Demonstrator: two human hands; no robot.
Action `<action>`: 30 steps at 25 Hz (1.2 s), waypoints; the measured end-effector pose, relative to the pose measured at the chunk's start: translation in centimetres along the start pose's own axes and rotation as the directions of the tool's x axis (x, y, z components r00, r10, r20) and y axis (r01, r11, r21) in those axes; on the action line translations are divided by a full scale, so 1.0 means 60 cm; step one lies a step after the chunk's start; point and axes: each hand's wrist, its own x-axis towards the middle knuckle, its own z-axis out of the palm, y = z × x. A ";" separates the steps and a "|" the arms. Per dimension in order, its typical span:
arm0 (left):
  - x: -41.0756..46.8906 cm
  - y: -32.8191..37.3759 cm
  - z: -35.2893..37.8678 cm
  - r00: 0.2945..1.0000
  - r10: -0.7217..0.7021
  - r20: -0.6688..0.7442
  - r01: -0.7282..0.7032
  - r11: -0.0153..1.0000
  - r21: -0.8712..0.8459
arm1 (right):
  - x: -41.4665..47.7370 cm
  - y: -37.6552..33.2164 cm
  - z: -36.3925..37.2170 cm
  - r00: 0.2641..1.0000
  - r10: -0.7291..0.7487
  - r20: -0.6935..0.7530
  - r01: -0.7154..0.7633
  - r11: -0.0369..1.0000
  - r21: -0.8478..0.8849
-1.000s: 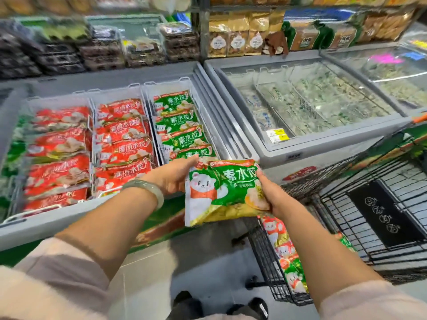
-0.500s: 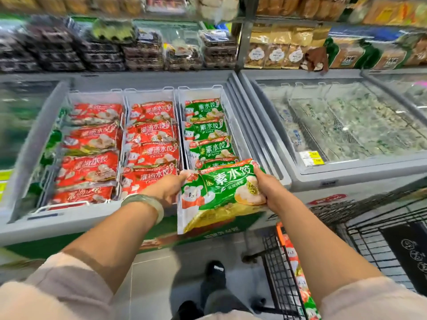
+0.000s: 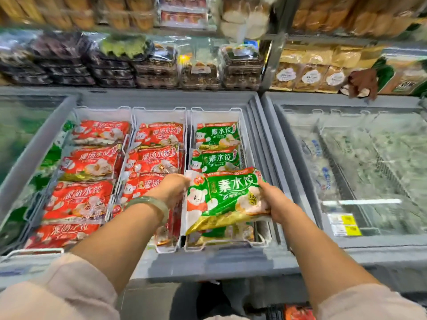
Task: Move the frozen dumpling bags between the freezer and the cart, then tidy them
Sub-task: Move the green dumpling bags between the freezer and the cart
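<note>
I hold a green dumpling bag (image 3: 225, 197) with both hands above the right white basket (image 3: 243, 125) of the open grey freezer (image 3: 208, 262). My left hand (image 3: 172, 189) grips its left edge and my right hand (image 3: 273, 200) grips its right edge. Two more green bags (image 3: 217, 136) lie further back in that basket, and another shows under the held bag. Red dumpling bags (image 3: 92, 161) fill the two baskets to the left. Only a sliver of the cart (image 3: 298, 311) shows at the bottom edge.
A second freezer with a shut glass lid (image 3: 369, 169) stands to the right, yellow price tags (image 3: 345, 224) on its front rim. Shelves of packaged food (image 3: 157, 63) rise behind both freezers. The left freezer section (image 3: 25, 125) is under glass.
The green bag has travelled from above the cart, forward and left, to over the freezer's right basket. The view has swung left, so the cart has dropped almost out of sight.
</note>
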 end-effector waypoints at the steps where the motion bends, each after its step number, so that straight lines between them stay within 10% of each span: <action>1: 0.020 0.013 0.006 1.000 -0.018 -0.009 0.018 0.999 -0.031 | 0.022 -0.020 -0.004 1.000 0.006 0.020 -0.006 1.000 0.008; 18: 0.339 0.230 0.014 0.997 -0.068 -0.032 0.070 0.997 0.044 | 0.337 -0.249 0.052 0.998 -0.046 -0.040 0.030 0.942 -0.334; 30: 0.607 0.297 0.037 0.996 -0.087 0.037 0.087 0.996 -0.004 | 0.532 -0.322 0.107 0.991 -0.034 -0.129 -0.001 0.966 -0.259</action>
